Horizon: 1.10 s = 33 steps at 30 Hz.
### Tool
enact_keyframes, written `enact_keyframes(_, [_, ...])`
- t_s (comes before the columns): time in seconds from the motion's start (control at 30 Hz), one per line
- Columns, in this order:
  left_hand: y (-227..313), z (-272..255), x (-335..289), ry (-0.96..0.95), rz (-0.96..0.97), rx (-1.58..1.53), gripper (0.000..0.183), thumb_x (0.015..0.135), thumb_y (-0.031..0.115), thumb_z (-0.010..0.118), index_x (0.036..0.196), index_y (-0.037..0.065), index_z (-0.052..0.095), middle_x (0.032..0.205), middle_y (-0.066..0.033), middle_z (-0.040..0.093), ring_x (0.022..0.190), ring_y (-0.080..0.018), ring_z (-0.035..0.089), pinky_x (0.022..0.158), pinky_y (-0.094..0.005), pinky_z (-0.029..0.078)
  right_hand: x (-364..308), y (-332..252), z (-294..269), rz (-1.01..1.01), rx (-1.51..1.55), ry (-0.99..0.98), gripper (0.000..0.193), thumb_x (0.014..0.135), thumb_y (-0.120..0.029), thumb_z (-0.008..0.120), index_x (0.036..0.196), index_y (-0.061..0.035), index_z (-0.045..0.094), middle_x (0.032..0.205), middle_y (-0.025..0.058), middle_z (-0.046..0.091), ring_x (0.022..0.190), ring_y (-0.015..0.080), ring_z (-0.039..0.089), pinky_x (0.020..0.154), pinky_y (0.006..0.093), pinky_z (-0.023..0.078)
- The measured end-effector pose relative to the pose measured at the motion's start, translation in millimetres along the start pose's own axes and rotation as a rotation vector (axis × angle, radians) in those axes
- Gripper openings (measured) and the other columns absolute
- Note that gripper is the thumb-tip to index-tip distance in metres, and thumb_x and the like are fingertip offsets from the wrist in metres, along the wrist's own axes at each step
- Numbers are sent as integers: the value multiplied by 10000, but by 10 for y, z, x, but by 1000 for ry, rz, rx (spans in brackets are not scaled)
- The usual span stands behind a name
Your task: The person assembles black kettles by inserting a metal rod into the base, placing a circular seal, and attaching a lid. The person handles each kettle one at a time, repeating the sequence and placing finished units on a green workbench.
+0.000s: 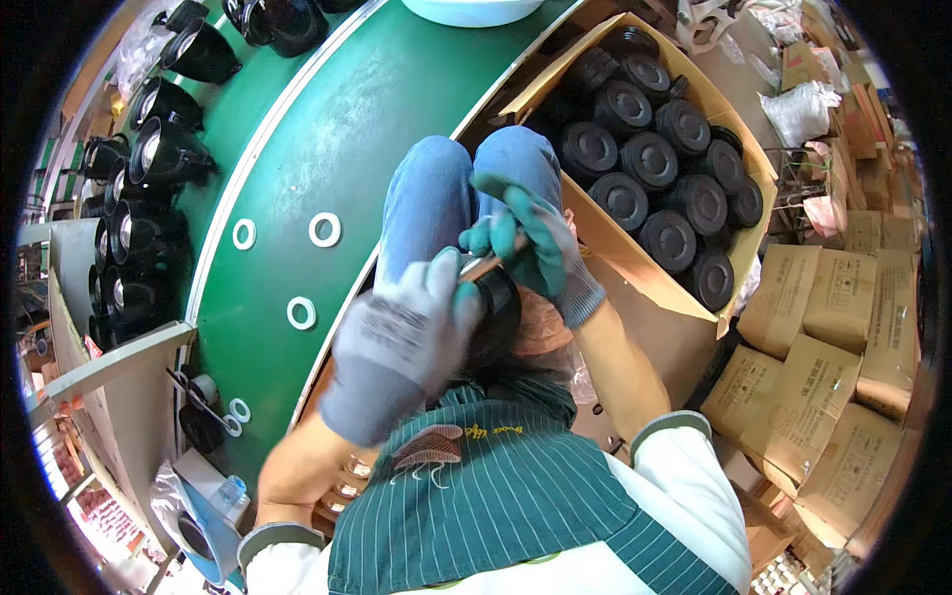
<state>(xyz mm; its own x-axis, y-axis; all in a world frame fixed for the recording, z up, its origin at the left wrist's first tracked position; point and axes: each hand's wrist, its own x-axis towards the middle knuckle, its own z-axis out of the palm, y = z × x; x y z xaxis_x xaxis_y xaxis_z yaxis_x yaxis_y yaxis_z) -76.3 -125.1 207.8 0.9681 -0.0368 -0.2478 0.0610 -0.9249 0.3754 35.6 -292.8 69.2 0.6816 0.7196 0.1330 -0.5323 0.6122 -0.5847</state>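
a slim metal piece [483, 266] is over a black round part [501, 312], its long axis slanting from lower left to upper right. the left hand [405, 309] pinches its lower end with closed fingers; the right hand [535, 243] has fingers curled near the upper end, but whether it grips there, i cannot tell.

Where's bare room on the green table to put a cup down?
The biggest bare patch on the green table lies between the white basin and the two upper rings. A smaller one separates the lone ring from the lower-left pair. Crowded: black pots beyond the white strip, black lids in the cardboard box.
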Motion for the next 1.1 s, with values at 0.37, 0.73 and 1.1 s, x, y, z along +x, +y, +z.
enact_keyframes(0.37, [-447,120,278,306,133,-467,598,1099,398,422,1561,19,408,1322,-223,664,1207,-311,666,1050,-401,500,-424,-58,250,-56,-287,192,410,1081,-205,490,1328,114,561,969,180,708,1057,346,704,1111,482,477])
enact_keyframes(0.73, [-606,455,1398,-31,704,-708,381,1090,182,448,1439,88,568,1336,-168,639,1151,-323,650,1009,-408,524,-117,-200,1298,-130,-1498,-848,334,718,-426,762,647,-132,621,581,-7,430,703,220,566,925,476,502])
enact_keyframes(1.1, [-133,613,1679,-47,856,-1139,374,1096,306,513,1276,40,704,1114,-114,753,961,-203,710,915,-358,557,268,33,1480,-8,-1525,-817,395,801,-493,766,888,-110,723,745,38,613,751,231,630,794,396,531])
